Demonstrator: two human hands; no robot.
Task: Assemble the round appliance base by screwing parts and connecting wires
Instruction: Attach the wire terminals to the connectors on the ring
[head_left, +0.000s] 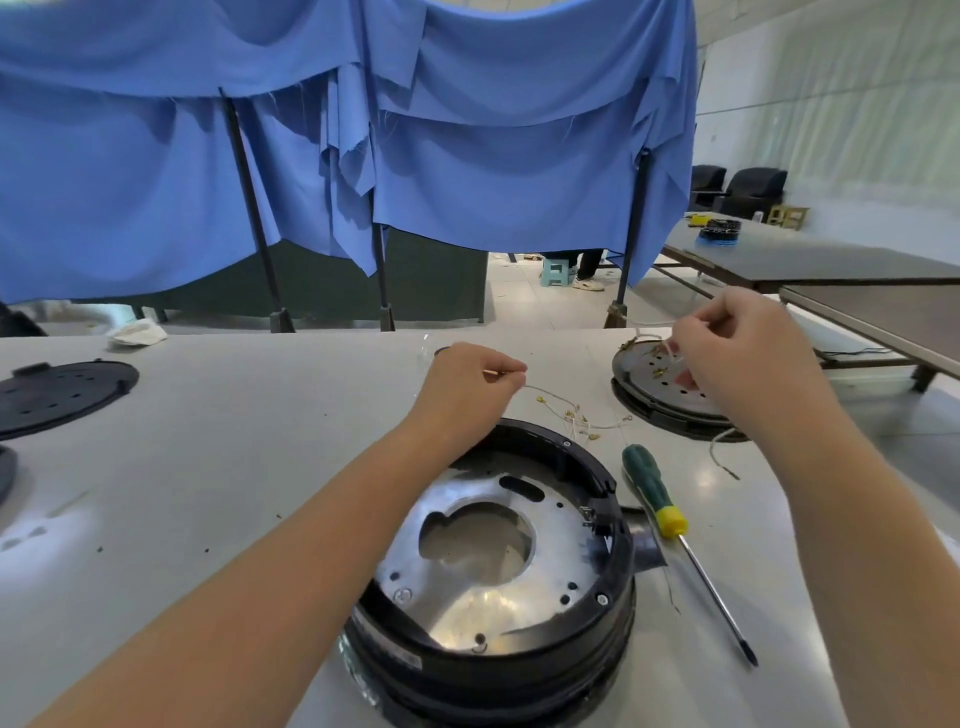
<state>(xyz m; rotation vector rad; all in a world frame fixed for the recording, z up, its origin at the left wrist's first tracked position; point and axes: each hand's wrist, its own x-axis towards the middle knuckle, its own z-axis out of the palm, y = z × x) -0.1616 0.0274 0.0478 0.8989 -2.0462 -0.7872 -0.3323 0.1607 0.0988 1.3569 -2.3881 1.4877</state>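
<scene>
A blue cloth (363, 130) hangs in loose folds over dark poles (254, 208) behind the pale grey table (208, 441). To the right stand long dark-topped tables (810, 260), with black armchairs (753, 189) by the white wall (831, 78) behind them. The light floor (524, 301) is glossy; a small green stool (557, 271) shows under the cloth.

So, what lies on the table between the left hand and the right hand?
In the head view, a thin wire harness with small brass terminals stretches from the left hand toward the right hand, over bare white table just beyond the round base.
</scene>
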